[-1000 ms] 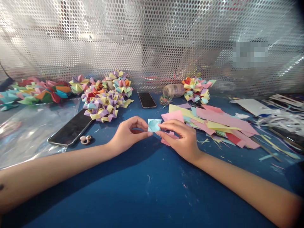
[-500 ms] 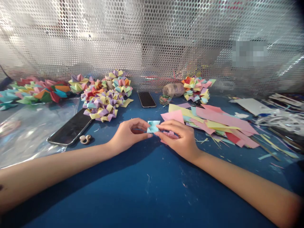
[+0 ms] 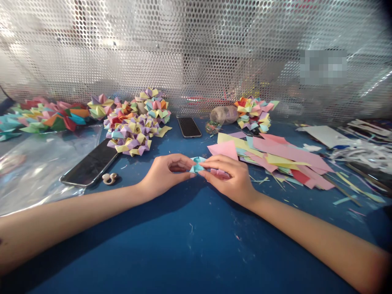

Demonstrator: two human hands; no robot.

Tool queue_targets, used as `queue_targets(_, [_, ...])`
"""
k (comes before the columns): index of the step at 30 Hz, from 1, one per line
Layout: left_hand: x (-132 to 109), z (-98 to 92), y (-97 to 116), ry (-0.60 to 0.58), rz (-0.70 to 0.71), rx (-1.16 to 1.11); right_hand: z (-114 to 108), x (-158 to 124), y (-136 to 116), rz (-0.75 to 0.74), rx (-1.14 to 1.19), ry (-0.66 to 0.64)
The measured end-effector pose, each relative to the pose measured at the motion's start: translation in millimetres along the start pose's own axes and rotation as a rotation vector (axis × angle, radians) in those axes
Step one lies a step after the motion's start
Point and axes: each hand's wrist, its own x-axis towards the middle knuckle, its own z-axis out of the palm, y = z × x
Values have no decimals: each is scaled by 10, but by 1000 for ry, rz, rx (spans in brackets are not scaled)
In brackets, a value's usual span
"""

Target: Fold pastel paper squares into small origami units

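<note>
A small light-blue folded paper [image 3: 197, 161] is held up between my two hands, its sides bent inward so that a hollow shows in the middle. My left hand [image 3: 168, 172] pinches its left edge between thumb and fingers. The right edge is gripped the same way by my right hand [image 3: 230, 176]. Below and behind my right fingers lies a pink paper piece [image 3: 221, 173], mostly hidden. A pink sheet [image 3: 223, 150] rests just beyond that hand, at the near end of a pile of coloured paper strips [image 3: 275, 153].
Clusters of folded paper [image 3: 134, 132] stand at the back left, with another cluster [image 3: 253, 114] at the back right. One phone [image 3: 92, 163] lies left, a second phone [image 3: 189, 127] at the back. A perforated metal panel [image 3: 196, 57] closes off the blue table's far side.
The light-blue paper has gone from a flatter square to a shape pinched inward with an open hollow. Both hands keep their grip and have hardly moved.
</note>
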Motion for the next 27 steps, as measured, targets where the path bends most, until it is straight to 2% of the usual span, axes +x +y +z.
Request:
queue_targets(8, [-20,4,-3,7,39,16,-23,-6,-5,63,66,-67])
queue_targets(14, [-23,8,-23,9,72,-17,-16,8,-8,125,59,-49])
queue_targets(23, [-44,14,2,60,84,115,-13,6,44,70,77,-84])
queue_targets(27, [-41,13,-1,58,93,125,-12,7,37,97,104,-119])
